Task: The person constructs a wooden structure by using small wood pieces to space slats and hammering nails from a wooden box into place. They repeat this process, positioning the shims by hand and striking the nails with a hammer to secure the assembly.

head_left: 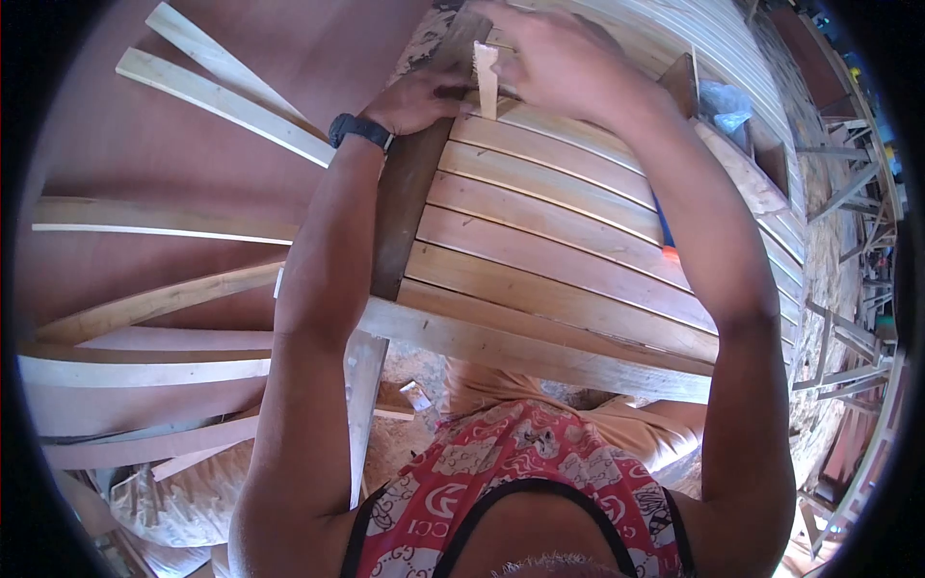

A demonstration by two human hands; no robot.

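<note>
My left hand (420, 102), with a dark watch (358, 129) on its wrist, lies with fingers stretched out over the dark wooden board (409, 207) and the near ends of the slats. At the top of the view my right hand (559, 60) is curled, with a thin yellowish thing (501, 45) showing by its fingers; what it grips I cannot make out. Between both hands a short wooden piece (487, 85) with a rough end sticks up, close to my right fingers. Below them, light wooden slats (540, 226) run side by side from the dark board, narrow gaps between them.
Loose wooden strips (226, 104) lie on the reddish-brown sheet (183, 173) at the left, with curved strips (164, 231) below. A wooden box (768, 159) with a plastic bag (725, 104) stands at the right. A blue and orange tool (667, 236) lies partly behind my right arm.
</note>
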